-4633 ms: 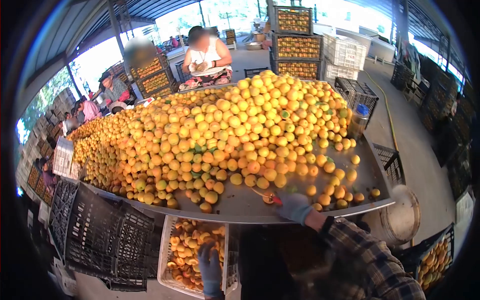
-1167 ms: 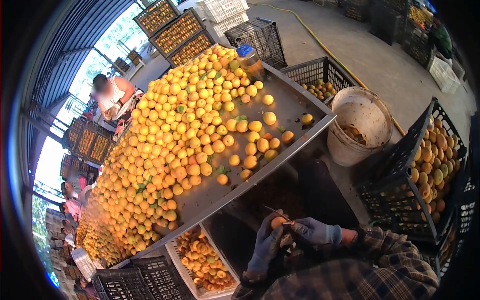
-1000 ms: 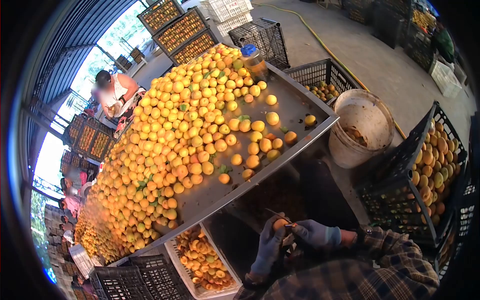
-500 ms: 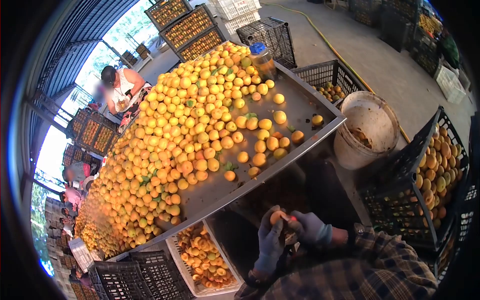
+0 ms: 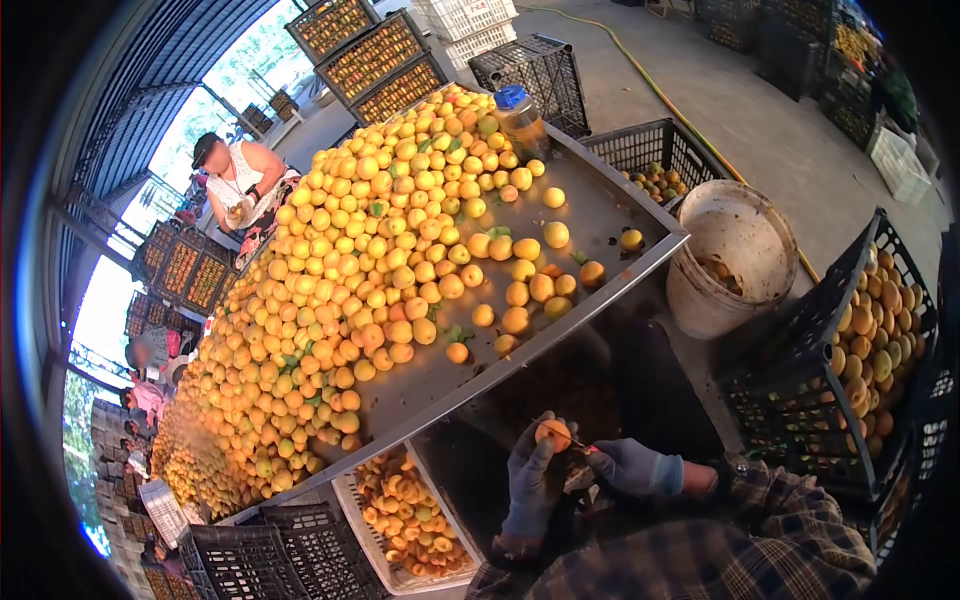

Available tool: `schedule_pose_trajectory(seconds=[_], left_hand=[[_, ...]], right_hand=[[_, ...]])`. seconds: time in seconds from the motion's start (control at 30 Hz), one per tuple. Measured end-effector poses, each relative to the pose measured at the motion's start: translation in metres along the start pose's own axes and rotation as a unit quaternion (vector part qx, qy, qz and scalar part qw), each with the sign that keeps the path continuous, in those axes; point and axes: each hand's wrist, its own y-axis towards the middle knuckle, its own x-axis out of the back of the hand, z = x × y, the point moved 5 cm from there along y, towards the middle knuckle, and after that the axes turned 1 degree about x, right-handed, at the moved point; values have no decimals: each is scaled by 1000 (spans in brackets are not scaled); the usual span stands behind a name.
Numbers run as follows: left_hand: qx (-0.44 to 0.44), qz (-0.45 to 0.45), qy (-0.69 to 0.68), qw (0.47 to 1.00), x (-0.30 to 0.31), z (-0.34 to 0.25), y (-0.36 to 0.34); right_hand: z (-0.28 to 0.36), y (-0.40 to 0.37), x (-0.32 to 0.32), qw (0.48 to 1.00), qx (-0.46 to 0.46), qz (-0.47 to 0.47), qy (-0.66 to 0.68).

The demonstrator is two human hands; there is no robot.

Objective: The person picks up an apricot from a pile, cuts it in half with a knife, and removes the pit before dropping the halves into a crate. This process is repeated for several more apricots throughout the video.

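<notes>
My left hand [image 5: 527, 487], in a grey-blue glove, grips an orange-yellow apricot [image 5: 552, 433] in front of my body. My right hand [image 5: 638, 468], gloved too, is closed around a small knife [image 5: 580, 446], its thin end at the fruit's right side. Most of the knife is hidden by the fingers. Beyond my hands, a metal table [image 5: 430, 385] bears a large heap of whole apricots [image 5: 370, 250]. Below its near edge, to the left of my hands, a white crate [image 5: 455, 510] contains opened apricot pieces [image 5: 405, 515].
A dirty white bucket [image 5: 730, 260] stands off the table's right corner. Right of me is a black crate [image 5: 790, 430] of fruit; empty-looking black crates [image 5: 270, 560] are at lower left. A lidded jar [image 5: 520, 125] stands on the table. Another person [image 5: 240, 180] works across the heap.
The apricot has turned in my left hand and shows more of its face. My right hand has drawn slightly right and down, uncovering the knife's thin end. The person opposite has raised their head.
</notes>
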Motion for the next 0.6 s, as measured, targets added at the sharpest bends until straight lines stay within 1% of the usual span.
schedule_pose_trajectory(seconds=[0.03,0.1,0.2,0.23,0.3,0.37,0.43,0.53,0.57,0.6], left_hand=[[-14,-16,40,999,1,-2,-2],[-8,-13,44,999,7,4,0],[4,-17,55,998,7,9,-1],[10,-27,62,998,7,9,-2],[17,-27,54,998,5,9,-1],[24,-25,45,998,-1,6,0],[23,-6,64,998,-13,-3,-1],[23,-27,88,996,-2,1,0],[22,-28,88,996,2,2,0],[43,-34,8,998,6,7,0]], right_hand=[[0,0,1,1000,-1,0,1],[-2,1,-1,999,-36,35,6],[-23,10,-3,997,-50,60,5],[-24,10,-2,997,-50,59,5],[-20,8,1,998,-44,32,-43],[-6,6,2,997,-44,22,-63],[-1,7,2,995,-44,13,-83],[-1,10,1,992,-66,11,-105],[0,9,1,986,-80,10,-149],[0,9,1,977,-95,9,-192]])
